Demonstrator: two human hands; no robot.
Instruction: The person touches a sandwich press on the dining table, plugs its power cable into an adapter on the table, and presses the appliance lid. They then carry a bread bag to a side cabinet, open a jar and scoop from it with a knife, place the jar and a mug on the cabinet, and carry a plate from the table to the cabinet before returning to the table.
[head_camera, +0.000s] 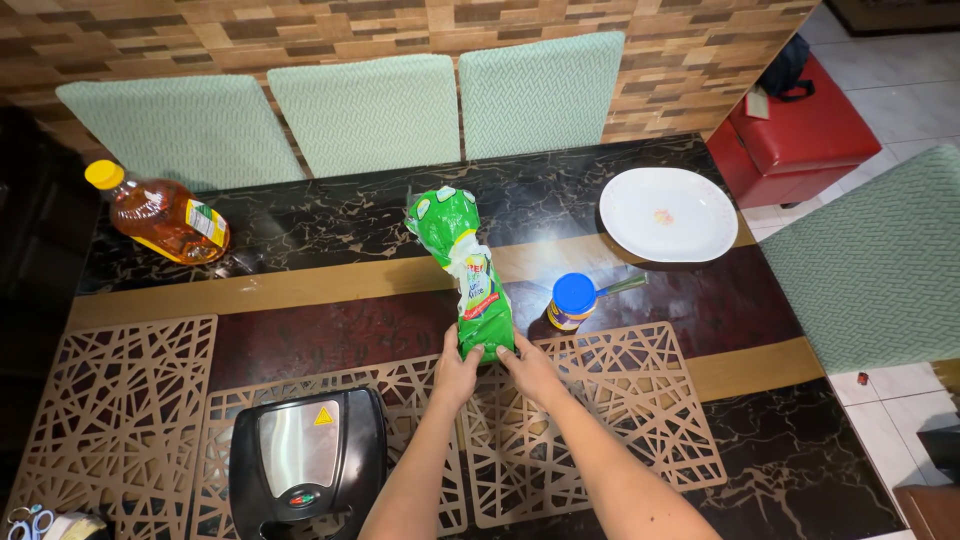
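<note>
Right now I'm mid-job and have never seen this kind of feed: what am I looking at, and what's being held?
There is no machine. One camera on a person's head looks down at their bare arms. The left hand and right hand both grip the near end of a green plastic bread bag lying on a dark marble-patterned table. Nearby are a blue-lidded jar, a white plate, an amber bottle with a yellow cap, a black sandwich press, and cut-out placemats.

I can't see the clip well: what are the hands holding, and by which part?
Both hands, left hand and right hand, grip the near end of the green plastic bag.
</note>
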